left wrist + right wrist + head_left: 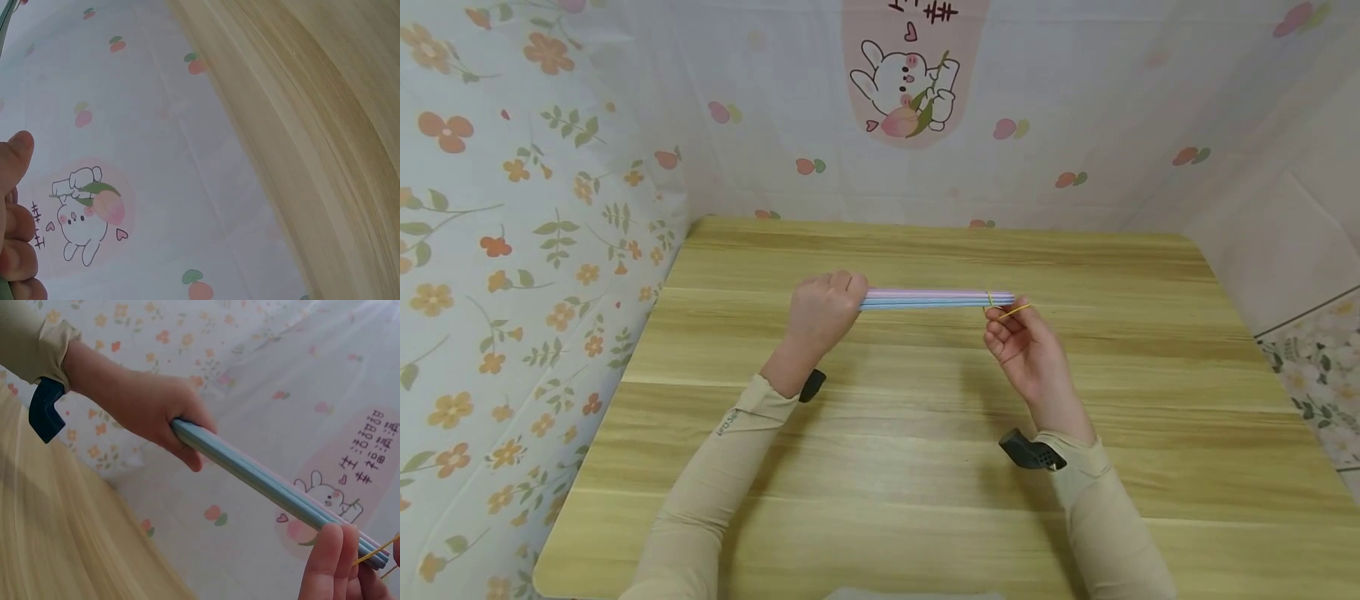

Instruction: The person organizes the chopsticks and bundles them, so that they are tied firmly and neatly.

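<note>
head view: bundle (928,299) above wood-grain table (895,450), printed cloth (760,108) behind.

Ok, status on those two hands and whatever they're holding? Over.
Left hand gripping one end of the pink-and-blue stick bundle. Right hand at the other end, holding a yellow rubber band that crosses the bundle. Nothing visible in the way.

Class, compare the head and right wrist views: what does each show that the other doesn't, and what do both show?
Only the head view shows the right sleeve and the black device at that wrist. Only the right wrist view shows the wall writing that the head view's edge cuts off. Both show the left grip on the sticks, the right grip, a yellow band and the rabbit picture.
</note>
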`<action>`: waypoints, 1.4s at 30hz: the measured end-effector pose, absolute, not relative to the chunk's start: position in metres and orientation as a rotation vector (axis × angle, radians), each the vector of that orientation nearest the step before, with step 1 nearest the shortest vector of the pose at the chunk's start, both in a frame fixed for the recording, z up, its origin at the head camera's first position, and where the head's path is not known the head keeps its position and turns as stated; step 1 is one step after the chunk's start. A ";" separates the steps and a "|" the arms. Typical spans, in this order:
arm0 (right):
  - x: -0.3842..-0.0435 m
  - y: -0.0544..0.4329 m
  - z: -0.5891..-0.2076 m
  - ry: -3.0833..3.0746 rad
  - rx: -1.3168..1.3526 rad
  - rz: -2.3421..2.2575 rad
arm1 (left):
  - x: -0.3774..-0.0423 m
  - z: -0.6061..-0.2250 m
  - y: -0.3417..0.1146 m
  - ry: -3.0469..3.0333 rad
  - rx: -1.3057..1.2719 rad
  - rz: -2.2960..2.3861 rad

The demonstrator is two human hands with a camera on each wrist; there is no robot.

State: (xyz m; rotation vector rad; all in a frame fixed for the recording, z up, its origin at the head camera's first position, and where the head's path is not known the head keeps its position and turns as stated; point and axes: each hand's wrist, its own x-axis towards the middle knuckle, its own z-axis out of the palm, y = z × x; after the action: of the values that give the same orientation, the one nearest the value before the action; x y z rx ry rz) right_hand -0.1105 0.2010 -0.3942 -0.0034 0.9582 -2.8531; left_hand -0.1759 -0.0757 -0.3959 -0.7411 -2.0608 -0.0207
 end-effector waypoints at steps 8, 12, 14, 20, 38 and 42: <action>-0.114 0.203 -0.397 1.126 -0.030 -2.772 | -0.177 -0.397 -0.077 -2.061 -0.772 -0.032; -0.116 0.203 -0.396 1.220 -0.013 -2.730 | -0.176 -0.396 -0.077 -2.069 -0.790 -0.031; -0.116 0.202 -0.395 1.277 0.017 -2.707 | -0.176 -0.396 -0.077 -2.075 -0.800 -0.032; -0.117 0.200 -0.391 1.414 0.068 -2.635 | -0.176 -0.396 -0.078 -2.084 -0.822 -0.042; -0.118 0.195 -0.393 1.433 -0.115 -2.612 | -0.176 -0.396 -0.079 -2.125 -0.828 -0.079; -0.116 0.195 -0.395 1.442 -0.171 -2.605 | -0.176 -0.394 -0.082 -2.135 -0.805 -0.069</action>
State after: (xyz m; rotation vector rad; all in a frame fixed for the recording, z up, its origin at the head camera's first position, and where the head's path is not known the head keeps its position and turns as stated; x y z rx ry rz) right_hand -0.1159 0.1945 -0.3948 -0.1713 1.4419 -2.6050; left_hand -0.1761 -0.0816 -0.3938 -0.8051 -2.1345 -0.0688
